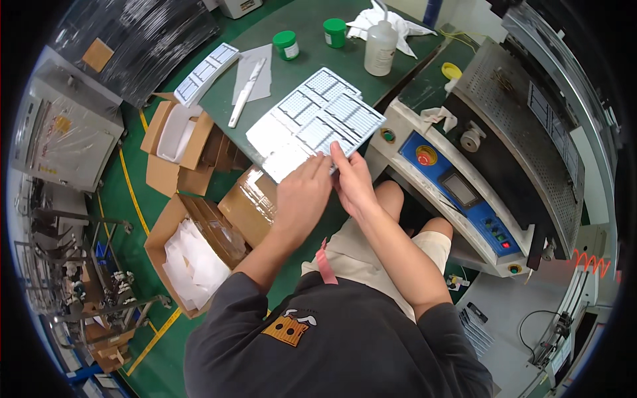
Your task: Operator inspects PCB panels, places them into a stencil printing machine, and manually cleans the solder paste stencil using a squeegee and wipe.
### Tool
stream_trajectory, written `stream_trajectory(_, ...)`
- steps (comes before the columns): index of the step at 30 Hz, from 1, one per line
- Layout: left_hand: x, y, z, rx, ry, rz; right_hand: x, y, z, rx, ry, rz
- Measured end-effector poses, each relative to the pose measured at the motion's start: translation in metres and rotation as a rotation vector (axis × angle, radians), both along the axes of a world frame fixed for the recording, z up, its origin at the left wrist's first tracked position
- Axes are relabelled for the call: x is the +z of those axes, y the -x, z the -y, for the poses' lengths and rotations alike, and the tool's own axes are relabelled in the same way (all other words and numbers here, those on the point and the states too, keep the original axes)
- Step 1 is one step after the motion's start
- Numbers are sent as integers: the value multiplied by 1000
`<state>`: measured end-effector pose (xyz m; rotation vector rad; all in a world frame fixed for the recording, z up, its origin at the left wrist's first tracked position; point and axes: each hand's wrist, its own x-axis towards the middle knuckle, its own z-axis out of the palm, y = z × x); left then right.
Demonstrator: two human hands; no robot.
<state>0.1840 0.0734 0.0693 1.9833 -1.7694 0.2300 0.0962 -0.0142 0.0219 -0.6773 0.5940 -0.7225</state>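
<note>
Held over the table's near edge is a white circuit board panel (352, 118) with rows of pads and dark slots. My right hand (353, 180) grips its near corner, thumb on top and fingers underneath. My left hand (305, 192) is at the same near corner, its fingers bent and close together against the edge; the fingertips are partly hidden. Beneath and beside that panel, more white panels (302, 106) lie on the green table (219, 109). Another stack of white panels (207, 71) sits at the table's left edge, by a white pen-like tool (247, 93) on a grey sheet (263, 78).
Two green-lidded jars (286, 46), a squeeze bottle (380, 53) and a white cloth (411, 30) stand at the back. To the right is a machine with a blue control panel (458, 192). Open cardboard boxes (166, 265) are on the floor at left.
</note>
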Motion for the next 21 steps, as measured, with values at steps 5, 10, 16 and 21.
stream_trajectory(5, 1, -9, -21, -119, 17, -257, -13, 5, -5, -113, 51, -18)
stream_trajectory(10, -6, -28, -25, 36, 248, -578, 2, 54, -21, -52, 110, -54)
stream_trajectory(16, -3, -52, -42, -61, -73, -1084, 15, 88, -30, -44, 219, -141)
stream_trajectory(21, -57, -164, -97, 455, 452, -1139, 9, 149, -39, -176, 174, -186)
